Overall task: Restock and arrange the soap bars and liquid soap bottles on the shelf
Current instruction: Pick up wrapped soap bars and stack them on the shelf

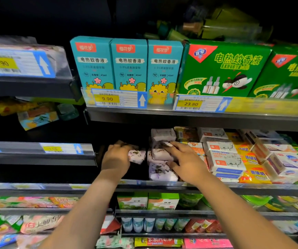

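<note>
1. Now my left hand (116, 157) is curled round one lavender-wrapped soap bar (137, 155). It grips the bar by its left end, just left of the stack of matching bars (162, 172) on the middle shelf (252, 188).
2. My right hand (186, 159) lies over the stack's upper bars with the fingers spread across a wrapper. I cannot tell from here whether the thumb pinches a bar or the hand only steadies the pile.
3. I judge the step to be seating the held bar in the dark gap (139, 174) left of the stack. I treat the right hand as a brace, because the pile looks uneven and a nudge could tip its upper bars over the shelf's front edge.
4. I bring the bar in level, with its long side parallel to the shelf edge. I lower it until it sits flat before I loosen the fingers. The wrap looks soft, so a light grip should do.
5. I slide it right until it touches the stack, lined up with its neighbours. I avoid pressing the pile into the goat soap boxes (224, 161) on the far side.
6. I mind the depth, since the back of the gap is too dark to show whether other bars lie there.
</note>
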A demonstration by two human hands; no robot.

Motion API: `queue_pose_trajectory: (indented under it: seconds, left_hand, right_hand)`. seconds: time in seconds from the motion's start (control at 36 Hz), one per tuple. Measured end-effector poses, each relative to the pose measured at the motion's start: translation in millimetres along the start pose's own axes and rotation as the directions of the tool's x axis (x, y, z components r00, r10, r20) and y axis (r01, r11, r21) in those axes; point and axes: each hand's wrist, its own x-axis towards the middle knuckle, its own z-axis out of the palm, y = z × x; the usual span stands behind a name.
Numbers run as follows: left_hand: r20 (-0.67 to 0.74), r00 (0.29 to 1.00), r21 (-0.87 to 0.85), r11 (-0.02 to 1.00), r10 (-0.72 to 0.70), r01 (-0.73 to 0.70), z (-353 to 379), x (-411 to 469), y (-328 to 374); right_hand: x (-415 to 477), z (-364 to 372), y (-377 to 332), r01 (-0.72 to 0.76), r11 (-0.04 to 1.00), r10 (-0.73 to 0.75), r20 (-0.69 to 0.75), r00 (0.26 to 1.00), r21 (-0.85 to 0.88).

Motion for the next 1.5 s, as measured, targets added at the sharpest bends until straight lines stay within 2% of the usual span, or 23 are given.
queue_pose_trajectory:
  seconds: [0.08, 0.14, 0.25, 0.33, 0.42, 0.81, 0.94, 1.14, 1.22, 1.28, 1.39, 1.5]
  left_hand:
    - [-0.052, 0.985, -0.039, 0.985, 0.166, -0.168, 12.1, -11.0, -1.2]
    - [0.030, 0.980, 0.006, 0.980, 0.199, -0.199, 17.6, -17.7, -1.5]
    - [0.282, 0.956, 0.144, 0.982, 0.078, -0.122, 16.4, -15.2, -4.9]
    - [0.363, 0.932, 0.180, 0.981, 0.001, -0.071, 18.0, -7.6, -0.9]
    - [0.369, 0.928, 0.185, 0.982, -0.044, -0.027, 22.7, 5.6, 3.5]
    - [0.381, 0.921, 0.095, 0.994, -0.087, 0.054, 33.1, 39.1, 14.3]
    - [0.379, 0.921, 0.150, 0.988, -0.090, 0.034, 29.1, 39.0, 15.7]
    - [0.306, 0.951, 0.019, 0.999, -0.047, 0.043, 11.5, 21.4, 17.1]
    - [0.206, 0.979, -0.155, 0.987, -0.008, 0.040, 3.8, -1.9, 15.6]
    - [0.135, 0.989, -0.247, 0.968, 0.066, -0.030, 1.2, -16.4, 14.8]
    - [0.157, 0.973, -0.355, 0.929, 0.171, -0.106, -5.7, -33.3, 25.2]
    - [0.118, 0.954, -0.483, 0.855, 0.275, -0.187, -4.8, -42.4, 30.0]
  right_hand:
    - [-0.4, 1.4, 1.6, -0.005, 0.999, 0.005, 0.018, 1.000, -0.036]
    - [0.0, 1.9, 3.0, -0.002, 0.998, 0.004, 0.036, 0.999, -0.057]
    - [1.3, 1.3, 1.5, -0.016, 0.996, 0.021, 0.053, 0.998, -0.093]
    - [0.7, 0.7, -1.8, -0.030, 0.994, 0.036, 0.059, 0.998, -0.102]
    - [0.9, 0.0, -2.9, -0.033, 0.994, 0.041, 0.068, 0.997, -0.103]
    - [0.5, -6.0, -8.5, -0.073, 0.997, 0.074, 0.067, 0.995, -0.025]
    - [-0.8, -8.6, -9.5, -0.057, 0.998, 0.058, 0.037, 0.998, -0.008]
    - [-2.5, -10.3, -10.7, -0.103, 0.993, 0.105, -0.041, 0.994, 0.056]
    - [2.7, -13.8, -7.1, -0.086, 0.994, 0.088, -0.030, 0.996, 0.062]
    - [1.7, -14.9, -8.8, -0.040, 0.996, 0.043, -0.043, 0.998, 0.082]
    - [-8.7, -20.5, -23.3, -0.009, 0.978, 0.034, -0.116, 0.993, 0.209]
    - [-23.5, -27.4, -32.2, -0.084, 0.904, 0.140, -0.106, 0.984, 0.419]
